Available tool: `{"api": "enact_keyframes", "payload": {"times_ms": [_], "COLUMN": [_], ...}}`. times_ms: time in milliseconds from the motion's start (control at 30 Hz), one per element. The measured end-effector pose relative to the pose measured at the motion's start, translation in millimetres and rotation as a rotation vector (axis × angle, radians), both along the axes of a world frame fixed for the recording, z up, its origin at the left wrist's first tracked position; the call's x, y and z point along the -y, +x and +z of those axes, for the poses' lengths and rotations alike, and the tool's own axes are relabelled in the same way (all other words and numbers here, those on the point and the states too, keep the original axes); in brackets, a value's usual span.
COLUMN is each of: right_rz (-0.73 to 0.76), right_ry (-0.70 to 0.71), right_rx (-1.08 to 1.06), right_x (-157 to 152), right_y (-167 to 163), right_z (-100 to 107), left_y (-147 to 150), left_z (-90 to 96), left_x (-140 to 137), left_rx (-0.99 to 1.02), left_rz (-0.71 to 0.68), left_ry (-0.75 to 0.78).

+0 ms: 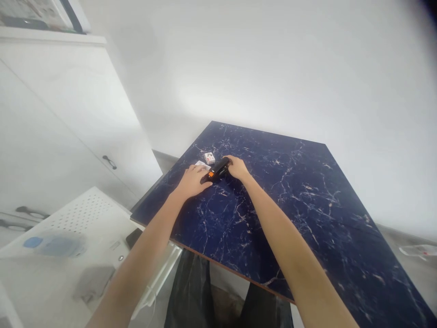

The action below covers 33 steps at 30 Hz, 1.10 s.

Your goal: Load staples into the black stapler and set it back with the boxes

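Observation:
A long black stapler [220, 167] with an orange patch lies at a slant on the dark blue marbled table [273, 205]. My left hand [193, 181] is at its near left end, the thumb along its side and the fingers over a white paper or packet [202, 164]. My right hand [238, 167] grips the far right end with curled fingers. Just beyond the stapler stands a small white box [209, 158] with dark and red print. The hands partly cover both stapler ends.
On the left is a white cabinet [68, 114] with dark handles. A white surface [41, 278] below it bears a clear bottle [61, 244] with a blue cap and a grey cloth-like item [94, 283]. The white wall [256, 68] rises behind the table.

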State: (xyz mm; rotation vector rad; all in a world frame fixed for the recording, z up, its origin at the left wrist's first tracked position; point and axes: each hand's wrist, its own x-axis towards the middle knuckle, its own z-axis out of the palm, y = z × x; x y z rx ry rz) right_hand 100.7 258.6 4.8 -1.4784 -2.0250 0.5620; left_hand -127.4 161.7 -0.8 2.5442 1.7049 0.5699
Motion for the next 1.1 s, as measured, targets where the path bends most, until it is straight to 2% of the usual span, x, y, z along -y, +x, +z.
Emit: {"api": "enact_keyframes", "payload": {"times_ms": [133, 167, 267, 367, 567, 767, 933, 1100], "right_rz": [-0.290, -0.307, -0.248, -0.215, -0.249, -0.143, -0.094, -0.076], "right_ry": [0.007, 0.014, -0.006, -0.015, 0.006, 0.074, 0.086, 0.043], "right_rx": [-0.225, -0.242, -0.165, -0.085, -0.004, 0.033, -0.004, -0.038], "right_x": [27.8, 38.1, 63.0, 68.7, 54.2, 52.8, 54.1, 56.5], "right_y": [-13.3, -19.2, -38.7, -46.2, -12.6, 1.3, -7.4, -12.6], "right_z": [5.5, 5.7, 5.0, 5.5, 8.1, -0.7, -5.6, -3.5], "left_y": [1.9, 2.9, 7.8, 11.6, 10.2, 29.2, 42.4, 41.9], "left_z": [-1.2, -1.4, -1.7, -1.9, -1.7, -5.7, -10.4, -9.6], "left_x": [-12.2, -18.9, -41.0, -55.0, -62.0, -82.4, -75.0, -61.4], "left_rx": [-0.035, -0.051, -0.088, -0.119, -0.094, -0.137, -0.103, -0.058], "left_rz": [0.077, 0.089, 0.056, 0.000, 0.029, -0.007, 0.034, 0.040], "left_ry": [0.049, 0.054, 0.002, -0.053, 0.018, -0.034, 0.049, 0.057]}}
